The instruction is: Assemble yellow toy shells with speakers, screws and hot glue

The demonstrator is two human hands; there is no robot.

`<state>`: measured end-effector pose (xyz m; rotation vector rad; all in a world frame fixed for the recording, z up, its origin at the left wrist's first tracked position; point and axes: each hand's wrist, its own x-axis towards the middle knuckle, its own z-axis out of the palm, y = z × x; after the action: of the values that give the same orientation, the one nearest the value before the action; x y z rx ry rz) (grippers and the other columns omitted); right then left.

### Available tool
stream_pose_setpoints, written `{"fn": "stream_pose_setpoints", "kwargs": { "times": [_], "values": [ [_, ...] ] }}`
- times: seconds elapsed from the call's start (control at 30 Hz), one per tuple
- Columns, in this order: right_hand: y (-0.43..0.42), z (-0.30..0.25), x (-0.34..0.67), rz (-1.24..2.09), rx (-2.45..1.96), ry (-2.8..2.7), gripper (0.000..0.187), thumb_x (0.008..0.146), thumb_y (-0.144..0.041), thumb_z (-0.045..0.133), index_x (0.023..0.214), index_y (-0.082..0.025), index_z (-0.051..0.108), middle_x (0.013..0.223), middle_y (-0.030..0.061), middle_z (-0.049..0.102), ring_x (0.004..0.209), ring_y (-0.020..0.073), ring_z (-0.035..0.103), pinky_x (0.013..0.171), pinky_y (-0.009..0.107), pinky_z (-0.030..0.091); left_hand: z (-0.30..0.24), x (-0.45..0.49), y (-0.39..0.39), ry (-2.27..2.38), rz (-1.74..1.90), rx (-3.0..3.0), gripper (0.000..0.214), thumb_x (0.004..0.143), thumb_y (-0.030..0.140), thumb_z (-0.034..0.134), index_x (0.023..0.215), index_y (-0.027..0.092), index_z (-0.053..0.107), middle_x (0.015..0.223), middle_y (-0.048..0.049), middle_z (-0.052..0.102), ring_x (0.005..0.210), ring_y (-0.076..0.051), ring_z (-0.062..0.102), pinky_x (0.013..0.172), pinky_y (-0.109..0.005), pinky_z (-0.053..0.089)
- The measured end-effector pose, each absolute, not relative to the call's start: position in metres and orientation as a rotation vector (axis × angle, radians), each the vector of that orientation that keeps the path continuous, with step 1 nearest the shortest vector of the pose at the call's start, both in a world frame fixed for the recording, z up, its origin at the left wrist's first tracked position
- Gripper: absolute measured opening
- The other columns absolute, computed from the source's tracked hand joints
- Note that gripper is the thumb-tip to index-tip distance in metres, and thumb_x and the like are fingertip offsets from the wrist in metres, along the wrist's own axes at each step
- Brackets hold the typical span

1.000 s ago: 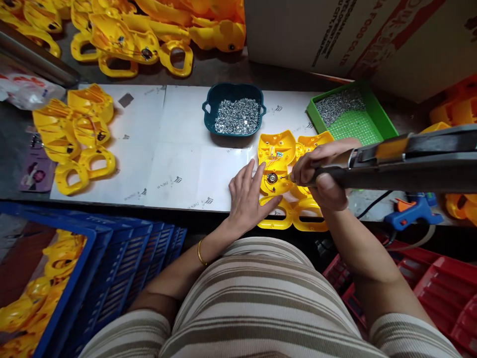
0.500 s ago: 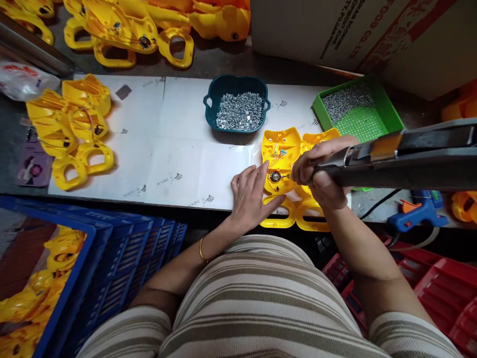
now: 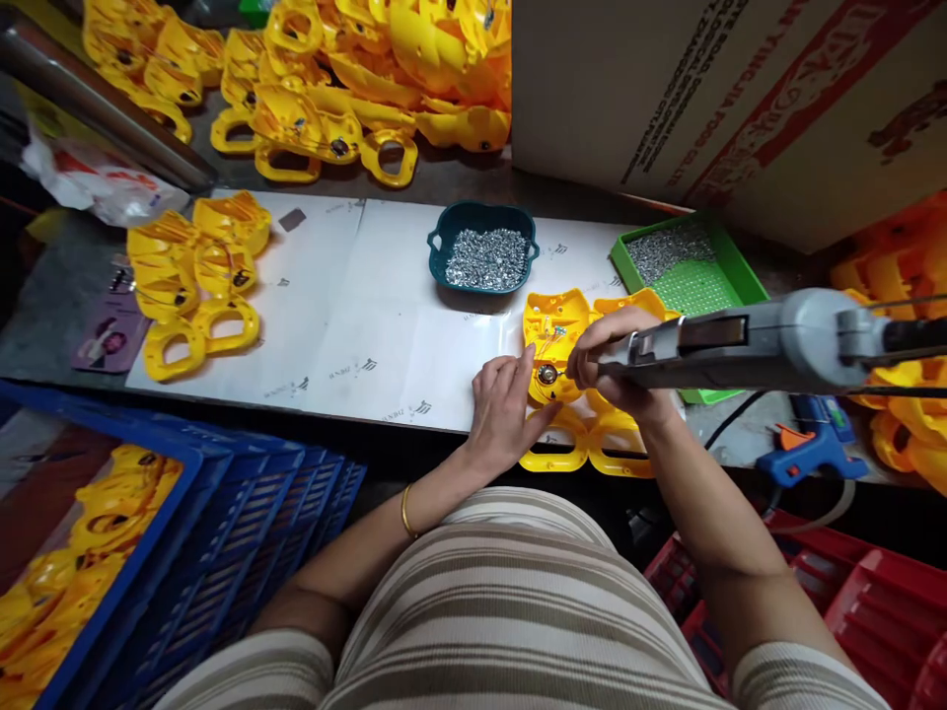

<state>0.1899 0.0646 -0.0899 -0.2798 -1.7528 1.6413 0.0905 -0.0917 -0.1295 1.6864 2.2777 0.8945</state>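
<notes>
My left hand [image 3: 503, 409] lies at the left edge of a yellow plastic shell half [image 3: 542, 314], thumb spread from the fingers. Its index fingertip touches the shell's side, and the thumb reaches over the top of the looped handle. Inside the shell are thin wires and a round dark metal-centred part [image 3: 547, 374]. My right hand [image 3: 618, 360] is closed around the front of a grey electric screwdriver [image 3: 747, 345], its tip pointing left at the shell beside the round part. The tip's exact contact is hidden by my fingers. A second yellow shell half [image 3: 642, 299] lies partly under my right hand.
A dark green basin [image 3: 480, 281] of small screws stands behind the shells. Right of it is a green tray [image 3: 688, 266] with metal pieces. More yellow shells [image 3: 196, 281] lie left. A blue glue gun [image 3: 810, 449], a carton [image 3: 592, 118] and blue crates [image 3: 244, 532] surround the bench.
The camera view has shifted, so the bench appears lower and more shows behind it. The screwdriver's rear has swung lower in view. Both hands stay at the same shell.
</notes>
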Motion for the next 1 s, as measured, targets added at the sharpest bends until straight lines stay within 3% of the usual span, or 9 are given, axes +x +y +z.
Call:
{"fn": "stream_pose_setpoints", "kwargs": {
  "times": [0.13, 0.23, 0.37, 0.47, 0.57, 0.7, 1.0],
  "values": [
    [0.06, -0.058, 0.199, 1.763, 0.073, -1.692, 0.026, 0.071, -0.045, 0.073, 0.087, -0.025, 0.067, 0.047, -0.0068, 0.052, 0.037, 0.0115, 0.051, 0.038, 0.025, 0.045, -0.12, 0.096, -0.093, 2.328, 0.779, 1.648, 0.073, 0.092, 0.054, 0.051, 0.148, 0.012, 0.032, 0.122, -0.015, 0.06, 0.115, -0.029, 0.046, 0.094, -0.043, 0.034],
    [0.054, -0.042, 0.213, 1.749, 0.059, -1.536, 0.026, 0.075, -0.037, 0.069, 0.093, -0.019, 0.07, 0.052, -0.0034, 0.054, 0.04, 0.0113, 0.052, 0.039, 0.025, 0.045, -0.109, 0.097, -0.096, 2.371, 0.607, 1.662, 0.079, 0.086, 0.061, 0.056, 0.148, 0.016, 0.034, 0.116, -0.0122, 0.063, 0.11, -0.03, 0.049, 0.091, -0.046, 0.034],
    [0.056, -0.04, 0.23, 1.699, 0.13, -1.458, 0.032, 0.072, -0.029, 0.062, 0.1, -0.015, 0.068, 0.057, -0.002, 0.054, 0.043, 0.0123, 0.053, 0.038, 0.028, 0.045, -0.096, 0.072, -0.092, 2.448, 0.587, 1.767, 0.088, 0.079, 0.07, 0.059, 0.147, 0.018, 0.037, 0.09, -0.0059, 0.069, 0.086, -0.024, 0.055, 0.076, -0.038, 0.04],
    [0.055, -0.043, 0.234, 1.666, 0.129, -1.421, 0.032, 0.073, -0.028, 0.059, 0.101, -0.015, 0.066, 0.055, -0.003, 0.05, 0.041, 0.0116, 0.051, 0.036, 0.027, 0.042, -0.084, 0.028, -0.066, 2.515, 0.721, 1.807, 0.056, 0.093, 0.05, 0.054, 0.14, 0.02, 0.049, 0.079, -0.0035, 0.067, 0.075, -0.019, 0.054, 0.068, -0.031, 0.041],
    [0.048, -0.044, 0.234, 1.632, 0.1, -1.422, 0.03, 0.075, -0.029, 0.059, 0.1, -0.015, 0.065, 0.056, -0.0028, 0.051, 0.042, 0.0116, 0.051, 0.038, 0.028, 0.043, -0.075, -0.019, -0.022, 2.522, 0.627, 1.854, 0.027, 0.094, 0.029, 0.055, 0.115, 0.022, 0.07, 0.094, -0.0085, 0.068, 0.092, -0.024, 0.057, 0.078, -0.033, 0.045],
    [0.041, -0.044, 0.236, 1.614, 0.108, -1.46, 0.032, 0.076, -0.028, 0.056, 0.103, -0.013, 0.064, 0.059, -0.0018, 0.053, 0.045, 0.0124, 0.055, 0.041, 0.029, 0.046, -0.078, -0.051, 0.026, 2.257, 0.345, 1.86, 0.027, 0.087, 0.025, 0.063, 0.112, 0.019, 0.073, 0.097, -0.0113, 0.072, 0.094, -0.027, 0.063, 0.083, -0.037, 0.045],
    [0.035, -0.045, 0.246, 1.593, 0.024, -1.466, 0.03, 0.077, -0.028, 0.055, 0.104, -0.015, 0.063, 0.06, -0.0018, 0.053, 0.045, 0.013, 0.055, 0.042, 0.03, 0.046, -0.091, -0.057, 0.039, 2.198, 0.391, 1.783, 0.02, 0.083, 0.02, 0.063, 0.095, 0.019, 0.079, 0.096, -0.0088, 0.076, 0.089, -0.025, 0.068, 0.073, -0.031, 0.046]
  ]
}}
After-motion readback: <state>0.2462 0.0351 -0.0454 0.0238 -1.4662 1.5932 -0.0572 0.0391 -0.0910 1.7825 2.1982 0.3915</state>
